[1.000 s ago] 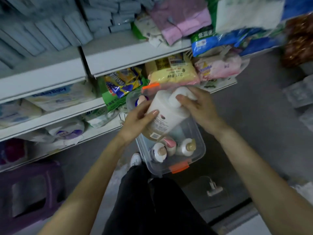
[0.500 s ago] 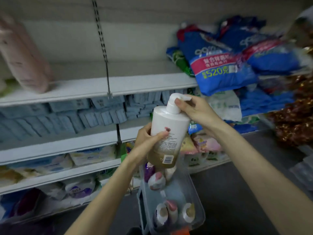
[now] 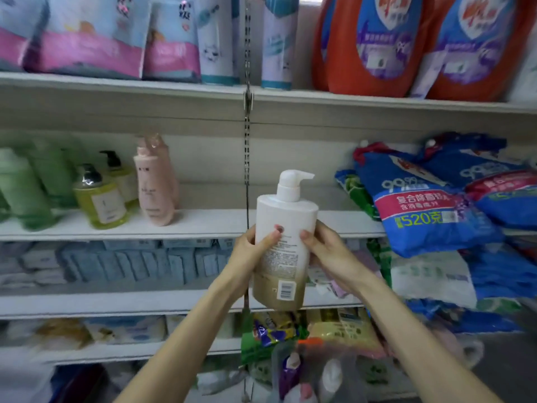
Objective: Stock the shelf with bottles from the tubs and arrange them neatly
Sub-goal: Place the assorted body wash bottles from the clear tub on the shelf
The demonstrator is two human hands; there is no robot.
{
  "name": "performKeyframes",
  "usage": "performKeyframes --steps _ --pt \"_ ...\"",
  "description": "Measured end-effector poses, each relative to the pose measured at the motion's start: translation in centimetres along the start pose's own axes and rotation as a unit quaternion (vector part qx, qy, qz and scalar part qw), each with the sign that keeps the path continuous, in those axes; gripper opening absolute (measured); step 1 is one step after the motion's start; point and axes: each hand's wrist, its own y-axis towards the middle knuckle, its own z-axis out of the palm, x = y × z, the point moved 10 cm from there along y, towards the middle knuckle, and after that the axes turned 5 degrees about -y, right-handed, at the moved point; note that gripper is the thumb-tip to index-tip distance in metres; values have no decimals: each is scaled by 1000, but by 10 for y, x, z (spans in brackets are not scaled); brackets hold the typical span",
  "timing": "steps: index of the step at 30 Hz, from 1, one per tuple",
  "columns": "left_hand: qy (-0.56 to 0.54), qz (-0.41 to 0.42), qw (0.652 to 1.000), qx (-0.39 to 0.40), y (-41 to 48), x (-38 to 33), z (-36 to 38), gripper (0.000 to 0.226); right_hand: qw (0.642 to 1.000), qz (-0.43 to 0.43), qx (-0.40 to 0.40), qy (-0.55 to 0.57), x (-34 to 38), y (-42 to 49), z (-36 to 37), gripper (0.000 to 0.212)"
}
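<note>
**Pump bottle** [image 3: 286, 210]: white body shading to gold-brown at the base, white pump head, barcode label towards the camera. It was held upright, slightly tilted, in the air before the front edge of the middle shelf [image 3: 209, 223], level with its bare stretch.

**Left hand** [image 3: 250, 257]: wrapped round the bottle's left side, thumb laid on the label.

**Right hand** [image 3: 328, 254]: gripped the right side likewise, thumb on the front.

**Shelf contents:** pink bottle [image 3: 154, 181], yellow pump bottles [image 3: 100, 199] and green bottles [image 3: 26, 184] stood at left. Blue bags [image 3: 430, 205] were piled at right.

**Above:** orange jugs [image 3: 377, 45].

**Below:** rows of blue packets [image 3: 130, 263].

**Clear tub** [image 3: 343, 362], at the bottom edge: held further bottles, blurred.
</note>
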Motion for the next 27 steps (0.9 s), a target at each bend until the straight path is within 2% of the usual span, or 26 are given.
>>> performKeyframes --steps 4,13,18,24,27 --pt "16 15 1000 -7 20 -28 -35 56 999 -30 -17 -4 14 38 26 35" --pt "61 76 994 -38 71 -69 -112 34 995 -50 -75 39 3 121 74 38" --pt "73 122 988 -68 105 -82 -139 15 990 -61 -114 50 4 159 81 26" --pt "69 123 983 -118 134 -75 -166 36 987 -75 -138 28 3 188 84 26" --pt "62 133 976 -161 138 -72 -178 37 986 -77 -150 16 3 198 82 22"
